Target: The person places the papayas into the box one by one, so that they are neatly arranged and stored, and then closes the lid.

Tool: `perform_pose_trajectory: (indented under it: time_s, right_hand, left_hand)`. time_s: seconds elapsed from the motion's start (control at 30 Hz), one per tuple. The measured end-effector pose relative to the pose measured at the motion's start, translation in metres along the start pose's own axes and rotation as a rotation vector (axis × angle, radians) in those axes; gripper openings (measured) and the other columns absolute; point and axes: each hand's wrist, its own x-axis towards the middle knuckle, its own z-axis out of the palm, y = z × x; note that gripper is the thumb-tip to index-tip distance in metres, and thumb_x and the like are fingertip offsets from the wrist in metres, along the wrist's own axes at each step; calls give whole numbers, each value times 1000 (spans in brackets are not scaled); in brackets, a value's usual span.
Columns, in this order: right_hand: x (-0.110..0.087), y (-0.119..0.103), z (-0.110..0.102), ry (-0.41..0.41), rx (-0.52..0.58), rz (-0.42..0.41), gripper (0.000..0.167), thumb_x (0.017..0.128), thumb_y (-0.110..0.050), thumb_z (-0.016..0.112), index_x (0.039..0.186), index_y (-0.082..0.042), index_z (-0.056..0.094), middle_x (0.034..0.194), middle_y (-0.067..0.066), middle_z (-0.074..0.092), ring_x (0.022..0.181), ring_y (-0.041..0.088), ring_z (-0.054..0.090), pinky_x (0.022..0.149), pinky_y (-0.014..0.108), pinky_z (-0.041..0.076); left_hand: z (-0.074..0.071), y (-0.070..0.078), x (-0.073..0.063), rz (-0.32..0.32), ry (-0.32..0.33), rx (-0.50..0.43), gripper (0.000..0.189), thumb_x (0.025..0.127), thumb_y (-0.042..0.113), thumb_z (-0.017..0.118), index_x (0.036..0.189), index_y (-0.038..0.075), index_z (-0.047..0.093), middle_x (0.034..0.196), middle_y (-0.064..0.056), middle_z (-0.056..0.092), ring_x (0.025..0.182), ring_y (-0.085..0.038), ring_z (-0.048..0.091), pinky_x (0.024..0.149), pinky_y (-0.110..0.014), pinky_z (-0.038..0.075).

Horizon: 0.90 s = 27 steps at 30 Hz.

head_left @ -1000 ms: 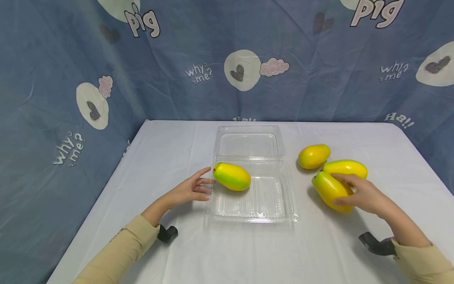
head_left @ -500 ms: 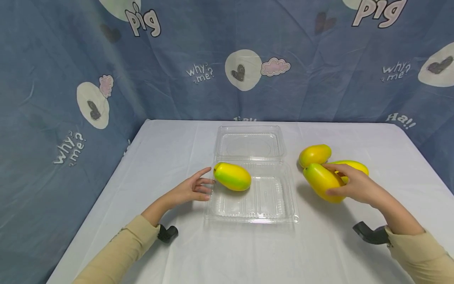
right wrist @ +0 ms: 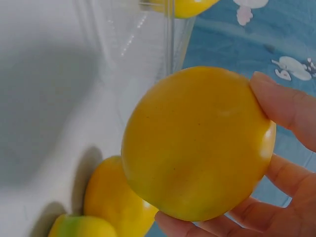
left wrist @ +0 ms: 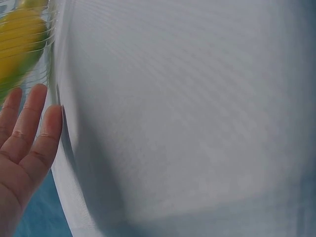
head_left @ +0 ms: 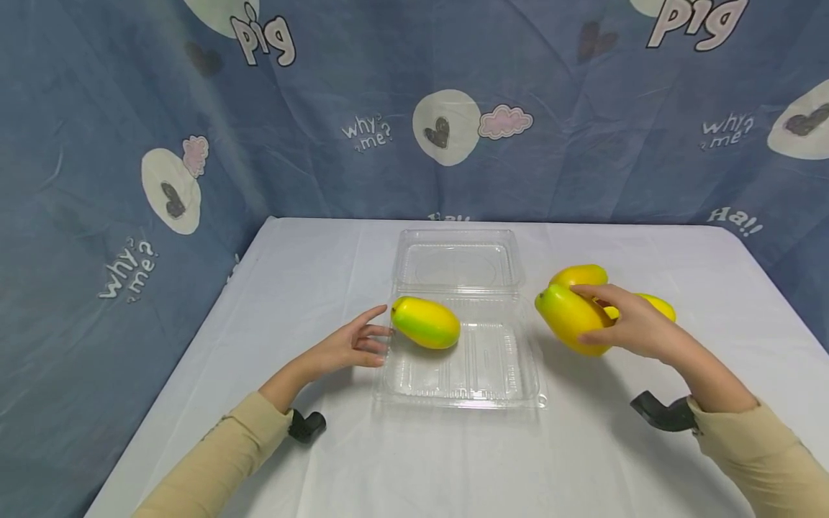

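Observation:
In the head view my right hand (head_left: 637, 324) grips a yellow papaya (head_left: 570, 316) with a green tip, thumb on one side and fingers on the other. The papaya is raised, its shadow falling on the cloth below. Its rounded end fills the middle of the right wrist view. My left hand (head_left: 343, 345) has its fingers spread at the left rim of a clear plastic clamshell container (head_left: 492, 367). One papaya (head_left: 425, 322), yellow with a green streak, lies in the container's left part. The lid (head_left: 456, 262) is folded back, away from me.
Behind the right hand lie two more papayas: one (head_left: 579, 275) at the back, partly covered by the held one, and another (head_left: 659, 306) mostly hidden by the hand. A white cloth (head_left: 453, 460) covers the table. Blue printed fabric (head_left: 311, 158) hangs behind it.
My right hand has lifted the papaya and carried it left and slightly away from me, toward the container. My left hand and the papaya in the container have stayed in place.

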Motion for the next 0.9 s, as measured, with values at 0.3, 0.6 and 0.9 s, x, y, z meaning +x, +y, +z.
perform_pose_trajectory:
  time_s: [0.3, 0.6, 0.9]
  right_hand:
    - [13, -15, 2, 20, 40, -83, 69, 76, -18, 74, 135, -7, 42, 129, 16, 44, 107, 33, 47, 82, 44, 47]
    - [25, -30, 7, -21, 122, -111, 69, 77, -18, 73, 137, -9, 41, 130, 13, 45, 106, 30, 46, 83, 40, 46]
    - [36, -42, 16, -1, 58, -188, 66, 76, -12, 73, 135, -7, 44, 131, 16, 48, 110, 31, 47, 91, 48, 43]
  left_hand:
    - [-1, 0, 0, -2, 3, 6, 90, 82, 21, 69, 148, 21, 7, 140, -15, 40, 118, -28, 49, 93, -39, 44]
    - [0, 1, -1, -9, 5, 5, 89, 83, 17, 68, 148, 22, 8, 140, -14, 40, 118, -27, 49, 93, -40, 44]
    - [-1, 1, -1, -19, 10, 3, 88, 83, 16, 67, 148, 22, 8, 140, -14, 40, 117, -27, 49, 93, -40, 44]
